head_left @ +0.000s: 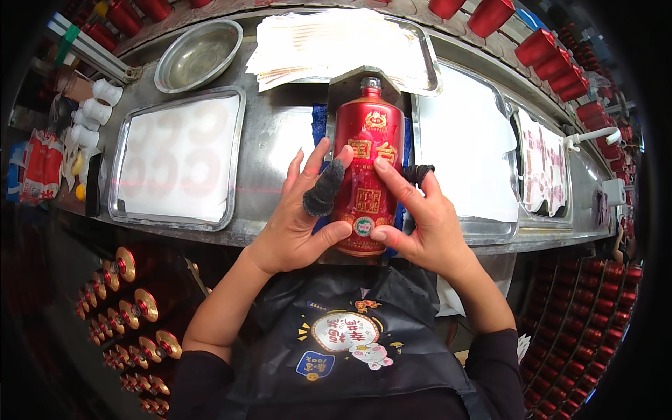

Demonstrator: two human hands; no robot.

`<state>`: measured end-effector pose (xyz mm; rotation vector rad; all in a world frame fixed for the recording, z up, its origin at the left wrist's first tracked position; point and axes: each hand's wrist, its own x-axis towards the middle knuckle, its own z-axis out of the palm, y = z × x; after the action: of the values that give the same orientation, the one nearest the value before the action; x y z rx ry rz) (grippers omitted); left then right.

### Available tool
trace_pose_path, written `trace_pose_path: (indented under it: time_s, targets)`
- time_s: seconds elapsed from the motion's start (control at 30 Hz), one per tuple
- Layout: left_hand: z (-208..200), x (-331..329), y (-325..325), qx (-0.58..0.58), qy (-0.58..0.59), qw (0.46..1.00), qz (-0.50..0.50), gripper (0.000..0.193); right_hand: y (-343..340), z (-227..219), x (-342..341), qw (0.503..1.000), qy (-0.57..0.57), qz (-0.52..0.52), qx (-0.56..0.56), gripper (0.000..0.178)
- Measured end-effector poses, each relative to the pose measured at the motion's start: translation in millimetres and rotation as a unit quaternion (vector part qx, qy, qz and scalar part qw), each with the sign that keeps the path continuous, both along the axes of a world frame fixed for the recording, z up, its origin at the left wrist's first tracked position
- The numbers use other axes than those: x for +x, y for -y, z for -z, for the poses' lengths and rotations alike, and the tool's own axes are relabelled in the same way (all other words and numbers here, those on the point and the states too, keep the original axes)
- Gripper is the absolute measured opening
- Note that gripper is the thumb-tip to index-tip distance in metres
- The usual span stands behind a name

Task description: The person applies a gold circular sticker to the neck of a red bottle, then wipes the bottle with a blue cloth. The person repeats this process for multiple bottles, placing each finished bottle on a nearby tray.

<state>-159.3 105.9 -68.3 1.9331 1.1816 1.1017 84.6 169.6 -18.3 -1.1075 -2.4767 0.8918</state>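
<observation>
A glossy red bottle (pixel 369 241) with gold lettering and a dark cap lies on its back before me, neck pointing away, on a metal support with blue cloth (pixel 319 129) at its sides. My left hand (pixel 297 217) is open along the bottle's left side, thumb near the bottom and fingertips by the upper half. A dark fabric sleeve covers one of its fingers. Fingers spread, my right hand (pixel 427 224) touches the front with index fingertip and thumb, beside a small round green-and-white sticker (pixel 364 226). Another dark finger sleeve is on this hand.
A tray (pixel 236 140) of sheets with pale red curved prints lies left, below a metal bowl (pixel 160 75). Stacked paper labels (pixel 315 42) lie behind the bottle. More trays with white sheets (pixel 465 140) and red-printed sheets (pixel 542 157) stand right. Racked red bottles (pixel 584 315) surround the bench.
</observation>
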Motion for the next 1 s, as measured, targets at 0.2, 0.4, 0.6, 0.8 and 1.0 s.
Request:
trace_pose_path:
  time_s: [0.2,0.4,0.6,0.8,1.0]
  targets:
    - [5.7,9.6,1.1,-0.019,0.104,0.994,-0.003,0.083,-4.6,-10.0,-1.8,0.999,-0.028,0.030,-0.012,0.083]
    - [-6.1,23.9,2.6,-0.026,0.175,0.984,0.007,0.084,-11.4,-7.5,-1.6,1.000,-0.025,0.007,-0.010,0.086]
    - [-29.4,22.6,1.8,-0.030,0.005,0.999,-0.017,0.050,-15.8,-5.3,0.1,0.999,-0.018,-0.002,-0.048,0.085]
    - [-34.9,21.5,-4.1,-0.027,-0.002,0.999,-0.023,0.050,-18.0,-7.6,-3.1,0.998,0.001,-0.005,-0.070,0.090]
    - [-29.0,23.7,-0.4,-0.019,0.009,1.000,-0.016,0.054,-17.4,-7.8,1.3,0.997,-0.020,-0.010,-0.070,0.091]
